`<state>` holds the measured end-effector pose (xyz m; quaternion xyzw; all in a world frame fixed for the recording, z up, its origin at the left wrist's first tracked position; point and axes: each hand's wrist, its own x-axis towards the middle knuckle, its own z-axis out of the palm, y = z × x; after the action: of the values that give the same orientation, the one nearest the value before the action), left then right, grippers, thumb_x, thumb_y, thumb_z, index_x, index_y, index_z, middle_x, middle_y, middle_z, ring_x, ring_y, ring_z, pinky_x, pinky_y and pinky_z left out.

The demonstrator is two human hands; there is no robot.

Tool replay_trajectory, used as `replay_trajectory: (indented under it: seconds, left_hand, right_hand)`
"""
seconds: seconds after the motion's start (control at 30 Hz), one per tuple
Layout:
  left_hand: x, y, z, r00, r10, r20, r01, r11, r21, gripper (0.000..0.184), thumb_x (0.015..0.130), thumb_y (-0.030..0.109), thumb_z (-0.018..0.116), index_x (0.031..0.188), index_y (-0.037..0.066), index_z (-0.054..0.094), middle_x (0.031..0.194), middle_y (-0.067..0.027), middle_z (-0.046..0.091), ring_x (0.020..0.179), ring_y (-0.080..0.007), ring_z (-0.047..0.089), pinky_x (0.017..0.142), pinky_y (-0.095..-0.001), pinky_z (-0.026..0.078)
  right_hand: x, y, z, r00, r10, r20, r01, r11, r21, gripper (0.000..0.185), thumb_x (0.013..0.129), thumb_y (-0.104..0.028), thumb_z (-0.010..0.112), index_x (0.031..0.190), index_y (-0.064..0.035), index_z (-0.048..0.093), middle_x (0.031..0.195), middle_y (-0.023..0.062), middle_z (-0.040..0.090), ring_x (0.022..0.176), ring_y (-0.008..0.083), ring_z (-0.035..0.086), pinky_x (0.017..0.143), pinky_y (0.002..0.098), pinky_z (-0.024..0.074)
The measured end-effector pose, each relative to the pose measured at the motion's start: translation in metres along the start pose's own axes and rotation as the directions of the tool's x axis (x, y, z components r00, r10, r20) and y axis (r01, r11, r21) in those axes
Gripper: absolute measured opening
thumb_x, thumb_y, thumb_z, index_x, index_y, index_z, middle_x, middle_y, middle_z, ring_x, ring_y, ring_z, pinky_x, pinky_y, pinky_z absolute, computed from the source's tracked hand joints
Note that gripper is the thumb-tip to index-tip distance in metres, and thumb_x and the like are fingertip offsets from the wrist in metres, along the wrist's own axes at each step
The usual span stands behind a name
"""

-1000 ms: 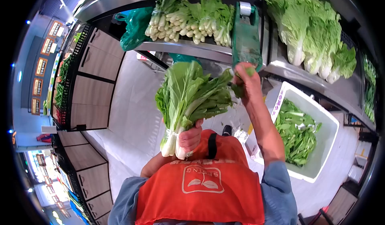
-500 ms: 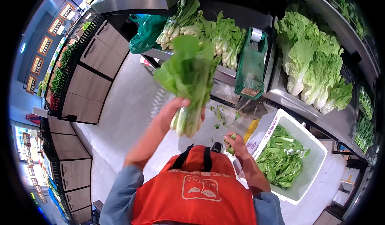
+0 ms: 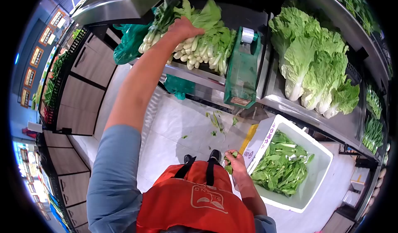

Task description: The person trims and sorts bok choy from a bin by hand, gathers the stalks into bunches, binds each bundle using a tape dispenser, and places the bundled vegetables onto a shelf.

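My left hand [image 3: 183, 29] reaches to the display shelf and grips a bunch of bok choy [image 3: 203, 17] from above, thumb stretched to the right. The bunch lies among other bok choy with white stems [image 3: 192, 54] pointing toward me; where it meets them is partly covered by my hand. Low in front of my red apron [image 3: 199, 195], my right hand [image 3: 235, 161] is closed around green leaf scraps [image 3: 228, 166]. It is just left of a white foam box [image 3: 325, 162] with loose green leaves [image 3: 282, 162] inside.
A green tape dispenser [image 3: 241, 81] stands right of the bok choy, and a green plastic bag [image 3: 128, 46] hangs to the left. Lettuce heads [image 3: 311, 63] fill the right tray. Leaf bits [image 3: 215, 121] litter the floor. Wooden cabinets [image 3: 78, 104] line the left.
My left hand has carried the bok choy bunch forward and up from in front of me onto the shelf. My right hand still holds the leaf scraps low down.
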<state>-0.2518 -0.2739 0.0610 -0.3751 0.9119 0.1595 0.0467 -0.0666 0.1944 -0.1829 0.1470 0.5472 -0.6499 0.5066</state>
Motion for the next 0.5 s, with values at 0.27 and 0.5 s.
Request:
replay_trajectory:
  seconds: [0.27,0.5]
  left_hand:
    - [-0.001,-0.003,-0.024,0.993,0.093,0.066,-0.102,0.982,0.157,0.099,0.073,0.074,0.064,0.135,-0.001,0.052,0.130,-0.0199,0.062,0.120,-0.0344,0.060,0.102,-0.0424,0.045]
    - [-0.131,-0.076,0.012,0.795,0.384,-0.470,-0.520,0.830,-0.201,0.061,0.090,0.043,0.067,0.130,-0.002,0.054,0.119,-0.0181,0.066,0.095,-0.0270,0.067,0.086,-0.0382,0.053]
  right_hand:
    - [-0.021,0.005,0.001,0.997,-0.072,-0.017,0.074,0.994,0.087,0.013,0.090,-0.014,0.071,0.094,-0.0088,0.059,0.075,0.0018,0.056,0.060,0.0127,0.053,0.053,0.0266,0.0424]
    - [-0.075,0.031,-0.012,0.997,-0.060,0.050,0.038,0.930,0.365,0.012,0.093,-0.016,0.067,0.098,-0.0083,0.058,0.080,0.0054,0.060,0.060,0.0134,0.053,0.052,0.0269,0.0431]
